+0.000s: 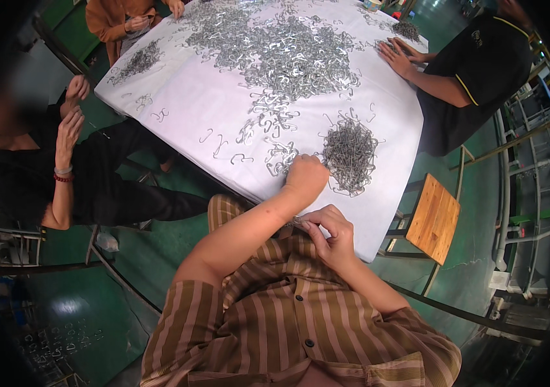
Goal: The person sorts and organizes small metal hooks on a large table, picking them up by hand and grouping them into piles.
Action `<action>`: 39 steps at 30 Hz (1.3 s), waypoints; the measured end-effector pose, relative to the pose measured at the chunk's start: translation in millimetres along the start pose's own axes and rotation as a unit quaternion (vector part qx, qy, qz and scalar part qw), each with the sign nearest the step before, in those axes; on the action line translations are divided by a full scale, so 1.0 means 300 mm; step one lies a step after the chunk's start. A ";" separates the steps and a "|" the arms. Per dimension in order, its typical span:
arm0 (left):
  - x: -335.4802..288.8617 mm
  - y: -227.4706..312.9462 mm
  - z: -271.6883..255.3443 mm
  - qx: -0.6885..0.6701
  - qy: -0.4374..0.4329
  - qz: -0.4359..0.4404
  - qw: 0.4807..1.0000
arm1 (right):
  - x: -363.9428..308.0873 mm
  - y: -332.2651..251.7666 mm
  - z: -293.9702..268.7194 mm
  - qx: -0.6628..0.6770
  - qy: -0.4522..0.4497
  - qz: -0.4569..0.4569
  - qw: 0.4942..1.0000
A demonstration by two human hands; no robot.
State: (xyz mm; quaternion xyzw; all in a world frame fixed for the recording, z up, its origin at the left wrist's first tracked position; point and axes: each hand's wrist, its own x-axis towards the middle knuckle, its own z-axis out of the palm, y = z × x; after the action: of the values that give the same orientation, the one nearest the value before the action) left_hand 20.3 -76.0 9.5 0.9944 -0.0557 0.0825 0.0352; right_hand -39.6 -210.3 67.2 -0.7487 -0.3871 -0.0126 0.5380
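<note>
Right hand (333, 233) pinches silvery wire hooks (295, 220) (thin, shiny); left hand (308, 176), grip hidden, can't tell.

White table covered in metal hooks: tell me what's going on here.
The camera wearer's left hand is beside the dense pile of metal hooks on the white-covered table; the right hand pinches small metal pieces near the table's edge. A larger heap of hooks spreads beyond. On the right, a co-worker in black has both hands at the table.

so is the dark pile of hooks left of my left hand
No, the dark pile of hooks lies to the right of your left hand.
</note>
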 end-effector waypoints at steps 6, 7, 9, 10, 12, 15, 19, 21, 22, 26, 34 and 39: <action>-0.081 -0.116 -0.032 -0.317 -0.027 -0.119 0.941 | -0.008 0.012 0.000 0.004 0.010 0.030 1.000; -0.104 -0.131 -0.054 -0.399 -0.035 -0.132 0.907 | -0.009 0.013 0.001 0.004 0.011 0.039 0.999; -0.139 -0.153 -0.093 -0.527 -0.038 -0.143 0.837 | -0.007 0.018 0.003 0.002 0.014 0.054 0.998; -0.160 -0.163 -0.109 -0.572 -0.047 -0.152 0.805 | -0.007 0.020 0.006 -0.002 0.019 0.058 0.998; -0.205 -0.181 -0.141 -0.656 -0.063 -0.171 0.733 | -0.004 0.022 0.011 -0.008 0.026 0.066 0.997; -0.284 -0.171 -0.226 -0.694 -0.004 -0.132 0.708 | -0.004 0.032 0.022 0.003 0.040 0.079 0.996; -0.351 -0.130 -0.238 -0.698 0.070 -0.094 0.706 | 0.005 0.031 0.030 0.004 0.037 0.082 0.996; -0.363 -0.114 -0.273 -0.647 0.064 -0.100 0.753 | 0.009 0.026 0.031 0.002 0.036 0.080 0.996; -0.366 -0.106 -0.298 -0.621 0.061 -0.102 0.775 | 0.009 0.026 0.033 -0.002 0.037 0.078 0.996; -0.375 -0.077 -0.272 -0.569 0.121 -0.118 0.804 | 0.012 0.020 0.042 -0.017 0.038 0.061 0.997; -0.394 -0.018 -0.221 -0.609 0.193 -0.093 0.763 | 0.012 0.018 0.037 -0.021 0.020 0.016 0.999; -0.411 -0.013 -0.232 -0.592 0.212 -0.068 0.775 | 0.049 0.121 0.026 -0.030 0.052 0.009 0.998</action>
State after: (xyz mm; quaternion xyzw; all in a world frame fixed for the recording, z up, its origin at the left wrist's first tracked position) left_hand -111.1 -53.6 57.2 0.7359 -0.0165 0.2394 0.6331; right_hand -10.9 -200.0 41.3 -0.7664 -0.3512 -0.0582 0.5346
